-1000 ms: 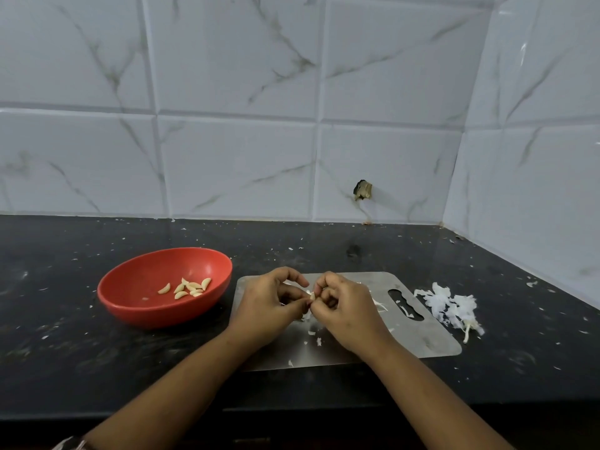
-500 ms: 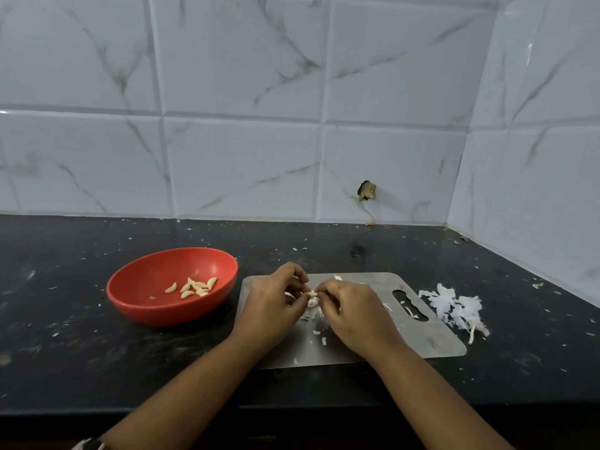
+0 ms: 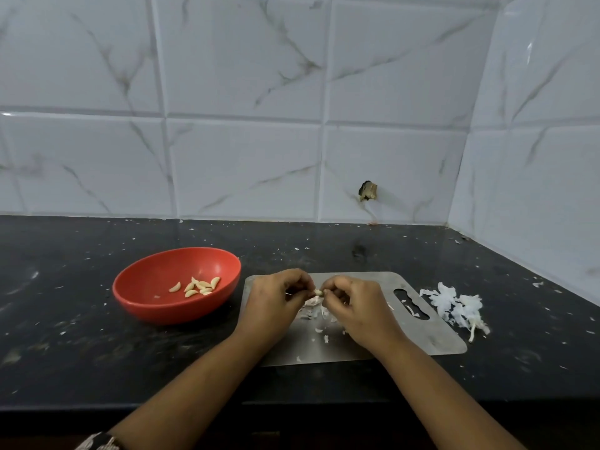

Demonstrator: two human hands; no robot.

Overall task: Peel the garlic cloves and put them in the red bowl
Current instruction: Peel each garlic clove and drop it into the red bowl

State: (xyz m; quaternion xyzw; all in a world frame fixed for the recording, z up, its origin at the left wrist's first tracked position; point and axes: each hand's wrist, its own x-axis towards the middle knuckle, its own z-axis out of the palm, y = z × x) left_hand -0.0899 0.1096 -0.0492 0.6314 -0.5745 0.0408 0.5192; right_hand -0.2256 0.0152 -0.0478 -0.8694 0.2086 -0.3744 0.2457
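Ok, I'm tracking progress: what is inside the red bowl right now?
The red bowl holds a small cluster of peeled garlic cloves, roughly eight, plus a tiny white scrap. Nothing covers the inside, though overlapping cloves blur the exact count.

No text, number, brand or sign can be read anywhere in the view. The red bowl (image 3: 156, 311), the steel cutting board (image 3: 433, 339), the black counter (image 3: 97, 362) and the white marbled wall tiles (image 3: 243, 170) all show plain surfaces. The patterned band (image 3: 97, 443) at the bottom edge is too blurred to tell whether it carries letters.
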